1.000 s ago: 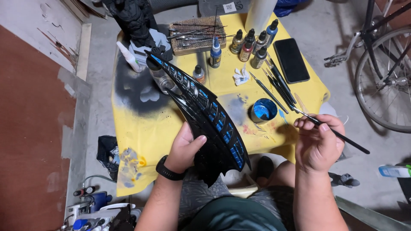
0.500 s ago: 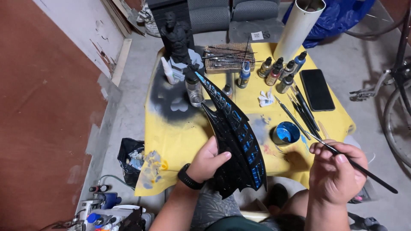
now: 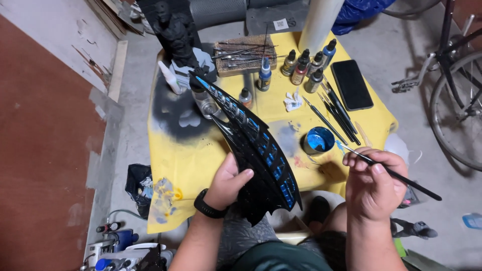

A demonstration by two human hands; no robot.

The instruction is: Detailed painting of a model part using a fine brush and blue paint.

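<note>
Head view, room: concrete floor [image 3: 432,200] surrounding a low yellow-covered table [image 3: 191,165]; bicycle wheel [image 3: 459,113] standing nearby.
Left hand [image 3: 228,183]: fingers curling around a black wing piece [image 3: 256,150] over the table.
Right hand [image 3: 374,183]: fingertips pinching a thin paintbrush [image 3: 401,178] beside a blue paint cup [image 3: 319,140].

wing [image 3: 256,150]: black with small blue squares
tablecloth [image 3: 186,155]: yellow, black spray patch
paint cup [image 3: 318,140]: blue

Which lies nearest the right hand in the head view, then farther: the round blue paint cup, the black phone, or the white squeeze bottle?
1. Round blue paint cup, just up-left of the right hand.
2. Black phone, farther up the yellow table.
3. White squeeze bottle, far left.
</note>
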